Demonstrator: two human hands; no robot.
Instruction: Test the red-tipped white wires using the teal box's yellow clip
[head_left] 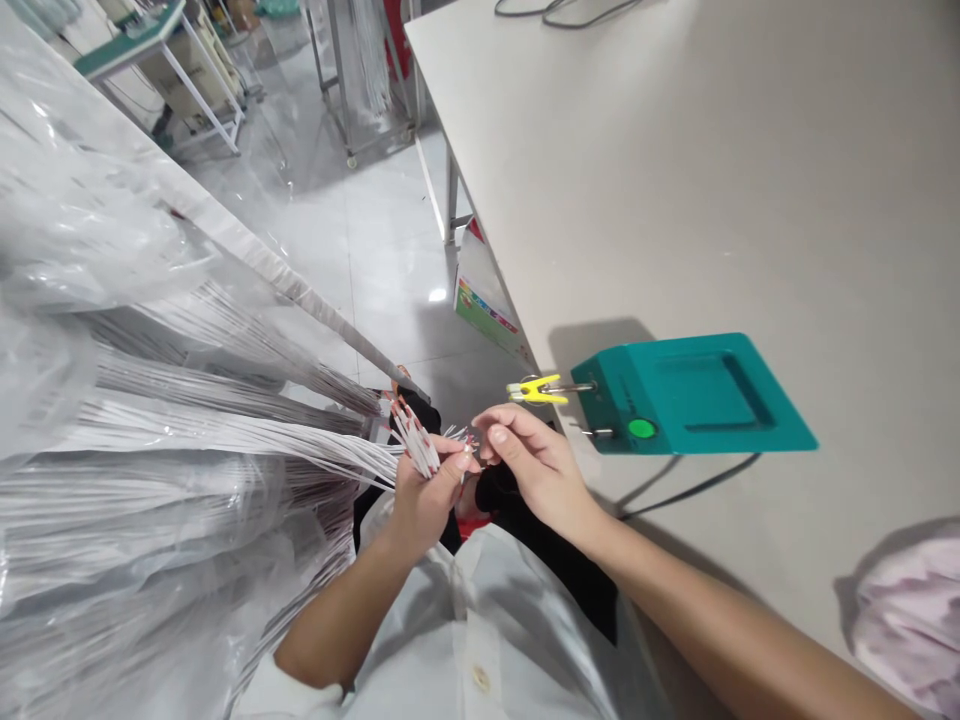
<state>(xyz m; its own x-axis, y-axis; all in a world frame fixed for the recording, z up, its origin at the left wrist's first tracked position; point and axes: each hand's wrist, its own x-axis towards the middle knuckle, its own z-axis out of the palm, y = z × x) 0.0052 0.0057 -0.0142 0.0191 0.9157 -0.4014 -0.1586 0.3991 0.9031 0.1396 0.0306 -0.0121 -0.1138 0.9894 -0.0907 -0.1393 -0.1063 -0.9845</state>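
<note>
My left hand (427,500) is closed round a bundle of thin white wires (414,440) with reddish ends. Its thumb and forefinger pinch a few wire tips that point toward the right hand. Close against those tips is my right hand (540,465), its fingers curled in; whatever lies between them is too small to make out. To the right, on the table edge, stands a teal device (694,395) with a green round button (641,429). A yellow clip (538,389) is fixed to a metal post at its front.
Many long white wires (225,425) under clear plastic wrap (97,230) hang along a rail (300,290) at my left. The pale table (675,200) fills the right side. A pink cloth (911,620) lies at the lower right, and a printed box (487,290) stands beneath the table.
</note>
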